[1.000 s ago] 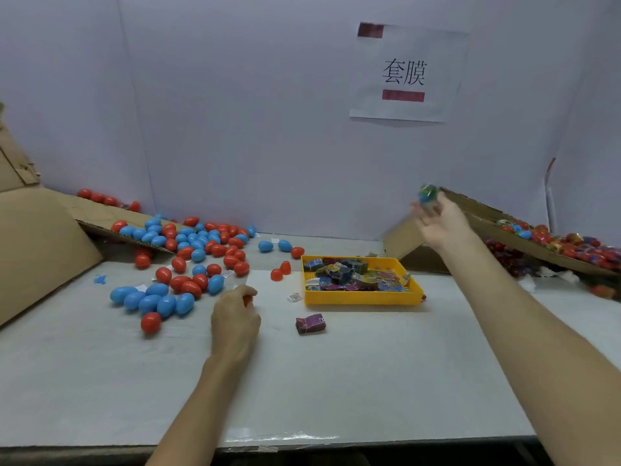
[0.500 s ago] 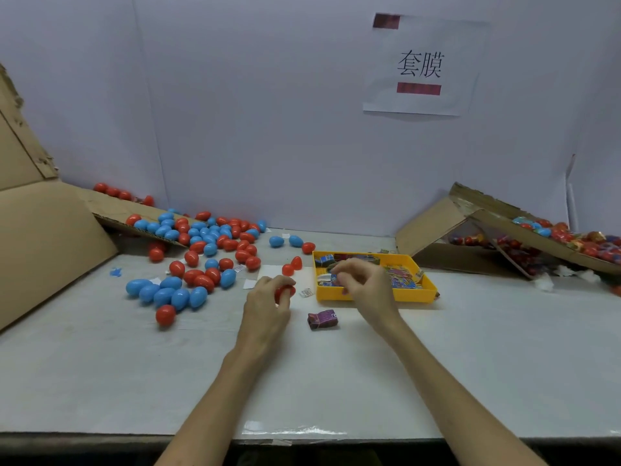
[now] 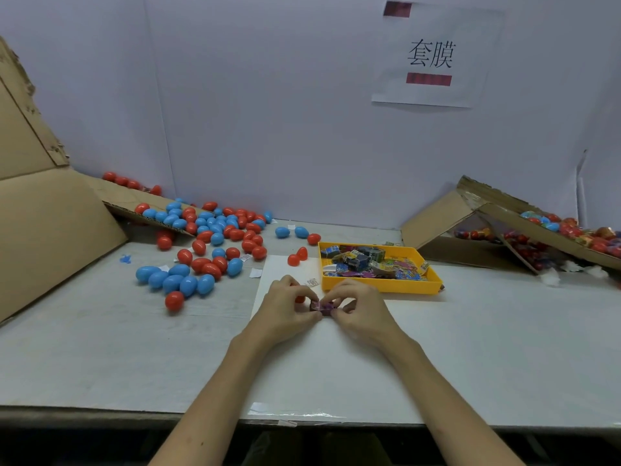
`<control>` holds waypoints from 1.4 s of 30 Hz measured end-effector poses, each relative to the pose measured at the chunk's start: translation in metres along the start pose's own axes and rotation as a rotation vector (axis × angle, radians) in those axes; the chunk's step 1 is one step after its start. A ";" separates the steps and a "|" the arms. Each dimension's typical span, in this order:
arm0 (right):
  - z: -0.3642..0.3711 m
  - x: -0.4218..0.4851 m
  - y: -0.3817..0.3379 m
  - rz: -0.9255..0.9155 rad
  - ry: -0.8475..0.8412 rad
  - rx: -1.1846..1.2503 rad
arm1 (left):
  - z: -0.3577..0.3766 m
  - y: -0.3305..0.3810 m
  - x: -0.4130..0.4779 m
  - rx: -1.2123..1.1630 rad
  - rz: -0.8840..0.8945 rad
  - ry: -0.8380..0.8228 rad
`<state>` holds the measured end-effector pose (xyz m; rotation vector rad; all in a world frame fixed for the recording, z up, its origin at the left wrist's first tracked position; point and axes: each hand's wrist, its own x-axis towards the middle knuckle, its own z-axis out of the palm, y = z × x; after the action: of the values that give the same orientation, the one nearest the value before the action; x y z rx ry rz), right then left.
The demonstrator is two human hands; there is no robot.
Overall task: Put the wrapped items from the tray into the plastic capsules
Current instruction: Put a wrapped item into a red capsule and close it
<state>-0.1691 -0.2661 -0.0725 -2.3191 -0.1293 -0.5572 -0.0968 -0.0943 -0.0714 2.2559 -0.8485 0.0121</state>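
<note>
Pinching purple wrapped item (image 3: 322, 305) between both hands just before yellow tray (image 3: 383, 286); left hand (image 3: 288, 309) also clutches red capsule piece (image 3: 299, 299); right hand (image 3: 361, 309) fingers grasp wrapper.

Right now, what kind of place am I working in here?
Probably a small hand-packing station. Loose red and blue plastic capsules spill from a cardboard flap, a yellow tray holds wrapped items, and a printed sign hangs on the white partition. Both hands, left and right, work a purple wrapped item.
</note>
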 end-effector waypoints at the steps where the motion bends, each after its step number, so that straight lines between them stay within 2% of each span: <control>1: 0.000 0.001 0.001 0.008 -0.002 0.000 | 0.000 0.001 0.000 0.018 0.001 0.004; 18: -0.013 0.001 0.010 0.128 0.023 -0.039 | 0.000 0.004 0.001 0.037 -0.008 0.052; 21: -0.014 0.002 0.009 0.204 0.071 0.024 | -0.001 0.004 0.000 0.034 -0.012 0.041; 25: -0.005 0.002 0.005 0.315 0.067 -0.029 | -0.001 0.006 -0.001 0.006 0.007 0.053; 29: -0.005 0.002 0.003 0.392 0.045 0.050 | -0.001 0.007 -0.002 0.000 0.025 0.057; 42: -0.012 0.003 -0.001 0.476 0.026 0.154 | -0.001 0.006 0.000 -0.022 -0.026 0.035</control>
<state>-0.1711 -0.2740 -0.0635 -2.0908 0.3710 -0.3205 -0.1002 -0.0970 -0.0667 2.2392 -0.7975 0.0305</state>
